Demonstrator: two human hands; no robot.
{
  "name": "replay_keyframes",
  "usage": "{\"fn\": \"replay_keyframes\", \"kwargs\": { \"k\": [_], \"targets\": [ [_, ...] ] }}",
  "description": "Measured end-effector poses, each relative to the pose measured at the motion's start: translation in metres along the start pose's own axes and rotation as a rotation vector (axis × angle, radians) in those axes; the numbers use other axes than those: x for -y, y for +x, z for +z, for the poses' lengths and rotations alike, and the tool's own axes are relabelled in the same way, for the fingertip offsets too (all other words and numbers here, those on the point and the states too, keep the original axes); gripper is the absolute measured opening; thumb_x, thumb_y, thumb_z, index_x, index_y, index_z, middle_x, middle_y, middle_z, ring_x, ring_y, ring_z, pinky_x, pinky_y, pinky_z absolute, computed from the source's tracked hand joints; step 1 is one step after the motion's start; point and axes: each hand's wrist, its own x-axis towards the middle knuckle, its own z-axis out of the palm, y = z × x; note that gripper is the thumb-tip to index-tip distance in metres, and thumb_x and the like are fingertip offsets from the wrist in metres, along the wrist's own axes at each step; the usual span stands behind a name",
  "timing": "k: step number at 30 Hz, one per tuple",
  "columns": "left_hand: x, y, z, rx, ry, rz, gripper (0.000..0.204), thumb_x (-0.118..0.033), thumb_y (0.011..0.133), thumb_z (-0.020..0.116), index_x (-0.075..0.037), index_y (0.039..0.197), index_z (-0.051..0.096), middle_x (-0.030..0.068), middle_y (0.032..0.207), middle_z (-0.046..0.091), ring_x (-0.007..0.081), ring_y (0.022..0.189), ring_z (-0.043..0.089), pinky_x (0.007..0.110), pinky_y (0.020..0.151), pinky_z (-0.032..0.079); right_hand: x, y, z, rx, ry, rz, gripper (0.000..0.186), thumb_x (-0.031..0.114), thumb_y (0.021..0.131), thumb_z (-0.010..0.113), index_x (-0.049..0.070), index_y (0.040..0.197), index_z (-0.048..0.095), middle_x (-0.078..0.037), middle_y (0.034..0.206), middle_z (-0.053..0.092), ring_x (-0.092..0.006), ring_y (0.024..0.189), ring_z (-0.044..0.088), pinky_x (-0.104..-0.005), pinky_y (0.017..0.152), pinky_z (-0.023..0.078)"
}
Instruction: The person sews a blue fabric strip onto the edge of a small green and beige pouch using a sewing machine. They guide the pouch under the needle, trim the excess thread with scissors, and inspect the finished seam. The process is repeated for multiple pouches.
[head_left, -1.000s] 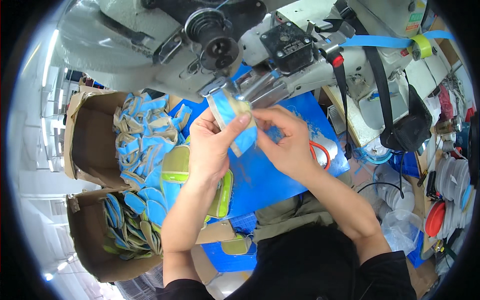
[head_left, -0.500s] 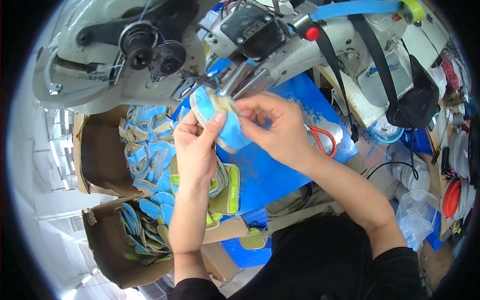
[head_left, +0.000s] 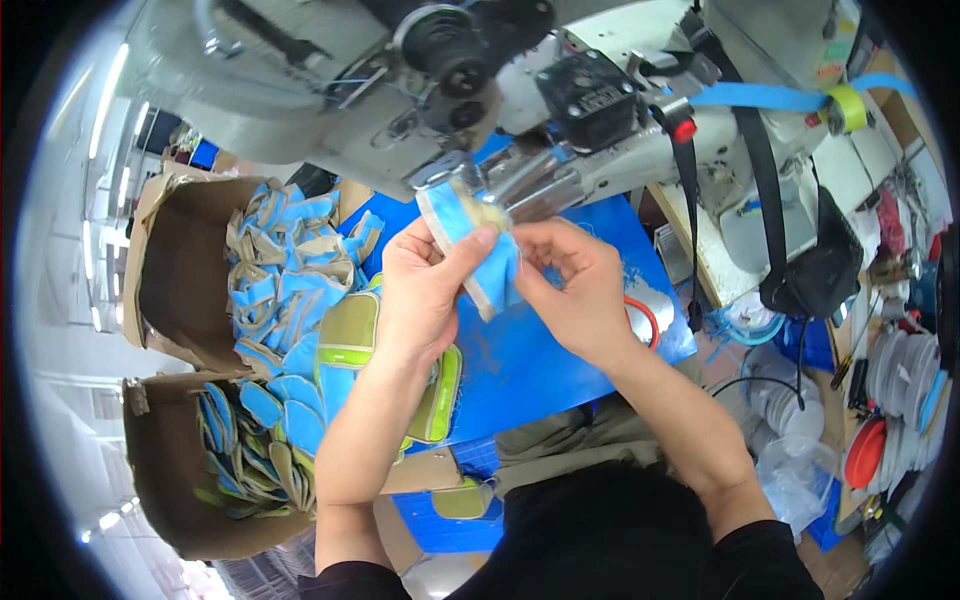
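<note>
A small blue fabric piece [head_left: 492,273] with beige edging lies up against the sewing machine's metal presser and guide parts [head_left: 540,185]. My left hand [head_left: 425,290] is closed on its near side, with the thumb pressed on top of the cloth. My right hand [head_left: 580,290] pinches the right edge of the same piece between thumb and fingers, its other fingers curled. The spot where the cloth meets the machine is partly hidden by the metal parts. Below my left wrist, olive pieces with lime-green trim [head_left: 432,400] lie on the blue work surface [head_left: 510,370].
Two cardboard boxes stand at the left, the upper box [head_left: 185,270] beside heaped blue-and-beige strips [head_left: 290,260], the lower box [head_left: 165,470] holding oval pieces [head_left: 265,445]. Red-handled scissors [head_left: 645,318] lie right of my right hand. Blue tape [head_left: 760,95] runs to the machine.
The whole view has shifted, so the machine sits further right in it. The blue piece is turned and looks flatter and narrower. Both hands keep hold of it.
</note>
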Motion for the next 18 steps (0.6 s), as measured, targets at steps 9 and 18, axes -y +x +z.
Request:
{"fn": "replay_keyframes", "kwargs": {
  "k": [9, 18],
  "targets": [
    [-0.009, 0.007, -0.001, -0.010, -0.033, -0.002, 0.021, 0.000, 0.090, 0.075, 0.001, 0.109, 0.067, 0.0079, 0.099, 0.074, 0.0135, 0.085, 0.072, 0.028, 0.080, 0.058, 0.041, 0.005, -0.006, 0.105, 0.190, 0.347, 0.022, -0.001, 0.093, 0.069, -0.004, 0.115, 0.068, -0.002, 0.092, 0.070, -0.0035, 0.079, 0.064, -0.0196, 0.067, 0.051],
    [-0.002, -0.018, 0.000, -0.058, 0.225, 0.182, 0.019, -0.007, 0.094, 0.074, -0.001, 0.110, 0.065, 0.0075, 0.103, 0.073, 0.0110, 0.090, 0.070, 0.028, 0.081, 0.057, 0.039, 0.012, -0.011, 0.109, 0.125, 0.310, 0.021, 0.003, 0.089, 0.073, -0.003, 0.109, 0.072, -0.002, 0.087, 0.072, -0.0054, 0.075, 0.065, -0.0216, 0.066, 0.052]
  ]
}}
